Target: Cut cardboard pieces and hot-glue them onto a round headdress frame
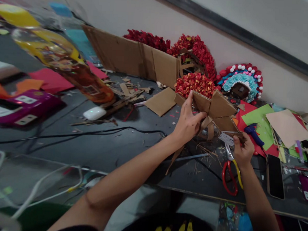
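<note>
A brown cardboard piece (216, 110), folded into angled flaps, stands on the dark table (111, 147). My left hand (188, 122) grips its left flap, thumb and fingers pinched on the edge. My right hand (242, 151) is closed on the lower right end of the cardboard, near a thin strip. Red-handled scissors (230, 171) lie on the table just under my right hand. A cluster of red paper flowers (194, 84) sits right behind the cardboard.
A long cardboard sheet (131, 57) leans on the wall with red flower pieces (198, 50) and a blue-white headdress (241, 80). Coloured paper (272, 125), a blue tool (253, 132) and a phone (276, 175) lie at right. Black cables (91, 131), a white case (94, 113), a bottle (68, 68) at left.
</note>
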`<state>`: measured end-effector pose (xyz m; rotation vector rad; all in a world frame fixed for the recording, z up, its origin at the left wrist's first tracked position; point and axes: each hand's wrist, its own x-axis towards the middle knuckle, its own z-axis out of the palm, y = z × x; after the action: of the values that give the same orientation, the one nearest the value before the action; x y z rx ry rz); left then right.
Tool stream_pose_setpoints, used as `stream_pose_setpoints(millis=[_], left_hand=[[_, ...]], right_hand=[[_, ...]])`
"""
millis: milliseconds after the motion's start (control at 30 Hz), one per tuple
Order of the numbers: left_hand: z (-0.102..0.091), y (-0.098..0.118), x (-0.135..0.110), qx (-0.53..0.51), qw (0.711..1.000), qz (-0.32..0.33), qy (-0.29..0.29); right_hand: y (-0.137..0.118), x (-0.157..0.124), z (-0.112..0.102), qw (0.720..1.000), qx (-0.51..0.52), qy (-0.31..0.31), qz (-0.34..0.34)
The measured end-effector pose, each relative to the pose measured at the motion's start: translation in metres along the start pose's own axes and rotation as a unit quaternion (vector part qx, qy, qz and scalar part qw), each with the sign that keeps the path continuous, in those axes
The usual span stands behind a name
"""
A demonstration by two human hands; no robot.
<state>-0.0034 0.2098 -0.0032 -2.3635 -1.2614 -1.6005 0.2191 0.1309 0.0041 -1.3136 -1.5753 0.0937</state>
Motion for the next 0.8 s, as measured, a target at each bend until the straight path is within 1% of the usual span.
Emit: stream_pose_setpoints(millis=[133, 333, 500, 667, 800], left_hand=[[0.0007, -0.0017, -0.0007, 0.016, 1.0, -0.001, 0.007], [0.0021, 0.0003, -0.0007, 0.005, 1.0, -0.001, 0.01], [0.0004, 0.0034, 0.0018, 0.004, 1.0, -0.005, 0.006], [-0.002, 0.0033, 0.0033, 0.006, 1.0, -0.018, -0.02], [-0.0008, 0.0021, 0.0027, -0.005, 1.0, -0.016, -0.017]], right_hand=[[0.002, -0.0006, -0.0003, 1.0, 0.006, -0.001, 0.012], [0.0045, 0.0008, -0.0034, 0.999, 0.005, 0.038, 0.013], [0.0038, 0.001, -0.0047, 1.0, 0.011, 0.019, 0.013], [0.0022, 0.0012, -0.0034, 0.999, 0.03, 0.021, 0.021], [0.0031, 0.0005, -0.0015, 0.999, 0.03, 0.027, 0.025]])
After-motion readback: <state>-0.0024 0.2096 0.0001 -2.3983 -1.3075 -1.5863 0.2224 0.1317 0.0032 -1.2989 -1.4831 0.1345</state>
